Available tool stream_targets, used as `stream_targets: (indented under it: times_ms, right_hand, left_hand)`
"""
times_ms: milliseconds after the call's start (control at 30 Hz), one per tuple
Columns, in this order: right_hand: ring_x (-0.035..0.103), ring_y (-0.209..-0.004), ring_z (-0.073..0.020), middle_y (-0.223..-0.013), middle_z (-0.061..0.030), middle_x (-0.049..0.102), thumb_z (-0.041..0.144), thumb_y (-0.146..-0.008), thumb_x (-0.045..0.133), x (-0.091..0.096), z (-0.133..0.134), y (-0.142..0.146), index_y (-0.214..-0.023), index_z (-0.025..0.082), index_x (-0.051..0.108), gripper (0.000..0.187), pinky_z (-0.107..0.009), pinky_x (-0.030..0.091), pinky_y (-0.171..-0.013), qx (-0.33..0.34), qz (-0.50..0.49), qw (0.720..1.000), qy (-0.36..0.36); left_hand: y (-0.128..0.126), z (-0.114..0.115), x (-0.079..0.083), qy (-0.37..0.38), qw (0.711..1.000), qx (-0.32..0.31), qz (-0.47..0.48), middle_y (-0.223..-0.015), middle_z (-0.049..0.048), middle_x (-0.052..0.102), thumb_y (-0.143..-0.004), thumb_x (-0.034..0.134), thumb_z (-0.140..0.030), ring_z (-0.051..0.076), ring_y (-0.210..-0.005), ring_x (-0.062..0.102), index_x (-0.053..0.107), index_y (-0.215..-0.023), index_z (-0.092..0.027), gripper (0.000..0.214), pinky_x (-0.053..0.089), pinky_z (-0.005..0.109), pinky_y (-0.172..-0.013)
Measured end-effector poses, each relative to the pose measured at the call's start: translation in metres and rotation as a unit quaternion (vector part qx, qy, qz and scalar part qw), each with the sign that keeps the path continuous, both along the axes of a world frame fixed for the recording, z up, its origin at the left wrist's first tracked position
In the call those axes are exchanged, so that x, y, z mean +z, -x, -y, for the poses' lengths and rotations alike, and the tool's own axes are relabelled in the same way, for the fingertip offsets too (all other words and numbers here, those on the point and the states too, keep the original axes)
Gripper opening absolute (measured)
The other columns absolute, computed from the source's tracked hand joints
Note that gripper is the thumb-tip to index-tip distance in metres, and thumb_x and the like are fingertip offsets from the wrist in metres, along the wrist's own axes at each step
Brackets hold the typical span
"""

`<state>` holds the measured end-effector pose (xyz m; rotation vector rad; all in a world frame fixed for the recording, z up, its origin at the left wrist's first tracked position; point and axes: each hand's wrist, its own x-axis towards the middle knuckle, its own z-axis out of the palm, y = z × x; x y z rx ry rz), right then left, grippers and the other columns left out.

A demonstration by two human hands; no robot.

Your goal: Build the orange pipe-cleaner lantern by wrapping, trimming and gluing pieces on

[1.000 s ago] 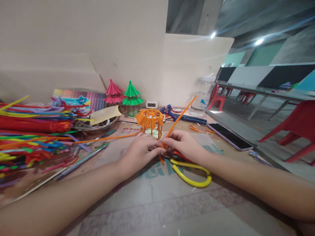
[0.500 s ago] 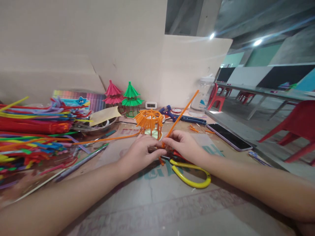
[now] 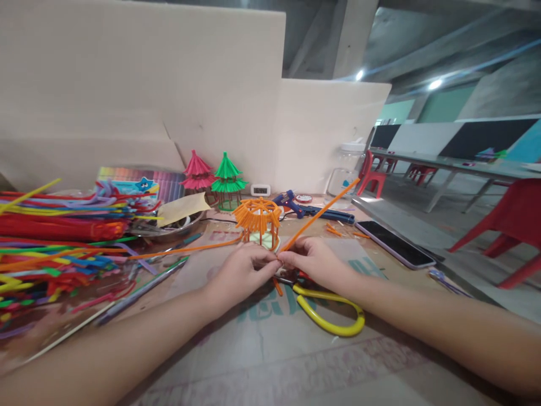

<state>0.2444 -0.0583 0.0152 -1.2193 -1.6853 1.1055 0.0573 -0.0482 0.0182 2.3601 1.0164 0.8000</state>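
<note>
My left hand (image 3: 247,268) and my right hand (image 3: 316,260) meet fingertip to fingertip, both pinched. An orange pipe cleaner (image 3: 323,211) slants up and right out of my right hand. Another orange length (image 3: 186,248) runs leftward from my left hand; whether the two are one piece is hidden by the fingers. Just behind my hands stands a small pavilion model (image 3: 258,217) with an orange pipe-cleaner roof, on a pale base. Scissors with yellow handles (image 3: 332,327) lie under my right hand, their blades partly covered. A short orange piece (image 3: 278,287) lies near the blades.
Bundles of coloured pipe cleaners (image 3: 59,225) fill the left side, beside a metal bowl (image 3: 186,223). Pink (image 3: 198,171) and green (image 3: 229,180) pavilions stand behind, near a small clock (image 3: 260,190) and blue glue gun (image 3: 289,203). A phone (image 3: 395,243) and bottle (image 3: 346,169) are to the right.
The orange pipe cleaner in my right hand has tipped lower and farther right. My fingertips remain together. The whole view has shifted slightly, so things sit lower in it.
</note>
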Motion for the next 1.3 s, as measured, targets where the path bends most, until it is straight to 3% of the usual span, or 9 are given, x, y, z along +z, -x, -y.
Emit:
stream_targets:
  times_ms: [567,900,1133,1300]
  right_hand:
    - [0.053,-0.058,-0.0128,-0.063,0.0014,0.06,0.043,-0.077,0.065,0.0031,0.0001,0.0053,-0.072,0.018,0.06,0.026,-0.025,0.043,-0.055,-0.023,-0.06,0.998,-0.02]
    - [0.054,-0.059,-0.0136,-0.065,0.0004,0.062,0.043,-0.076,0.066,-0.0032,-0.003,0.0036,-0.075,0.018,0.061,0.025,-0.026,0.042,-0.056,-0.02,-0.051,0.998,-0.028]
    - [0.052,-0.059,-0.0129,-0.063,0.0004,0.059,0.033,-0.084,0.054,-0.0003,-0.003,0.0043,-0.069,0.018,0.062,0.022,-0.025,0.042,-0.058,0.031,-0.04,0.998,-0.039]
    - [0.05,-0.06,-0.0133,-0.062,0.0008,0.058,0.032,-0.081,0.057,-0.0011,-0.0045,0.0034,-0.07,0.018,0.065,0.02,-0.026,0.04,-0.058,0.016,-0.027,0.998,-0.047]
  left_hand:
    - [0.0014,-0.001,0.0,0.009,1.0,0.02,0.023,-0.071,0.0023,0.071,-0.088,0.058,-0.028,0.015,-0.072,0.061,0.074,-0.075,-0.018,0.023,0.043,0.024,-0.07]
    - [0.0007,-0.0015,-0.0009,0.015,1.0,0.014,0.021,-0.071,0.0018,0.071,-0.086,0.058,-0.026,0.014,-0.07,0.062,0.074,-0.071,-0.018,0.023,0.045,0.023,-0.069]
    - [0.0015,-0.0047,-0.0049,0.08,0.992,0.002,0.097,-0.075,0.0035,0.073,-0.086,0.058,-0.03,0.015,-0.07,0.064,0.075,-0.078,-0.016,0.024,0.048,0.023,-0.066]
    - [0.0006,-0.003,-0.0022,0.071,0.995,0.008,0.067,-0.072,0.0035,0.072,-0.086,0.059,-0.03,0.015,-0.069,0.063,0.076,-0.077,-0.015,0.025,0.046,0.022,-0.065]
